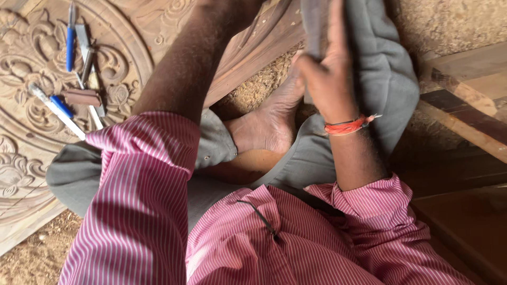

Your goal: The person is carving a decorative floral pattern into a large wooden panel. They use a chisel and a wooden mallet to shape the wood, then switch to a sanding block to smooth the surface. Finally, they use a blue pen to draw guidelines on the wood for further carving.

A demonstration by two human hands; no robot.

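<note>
Resting right hand (327, 68) on grey knee (385, 79), fingers flat

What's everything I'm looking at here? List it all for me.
carved wooden panel: one, pale brown, floral relief, upper left
carving tools: several, blue-handled and metal, lying on the panel
sawdust: tan, on the ground beside the foot
wooden planks: a few, brown, right side
wrist thread: one, orange, on the right wrist
striped shirt: one, pink and white
grey trousers: one pair
bare foot: one, centre
left hand: out of view past the top edge
right hand: resting on the raised grey-trousered knee
</note>
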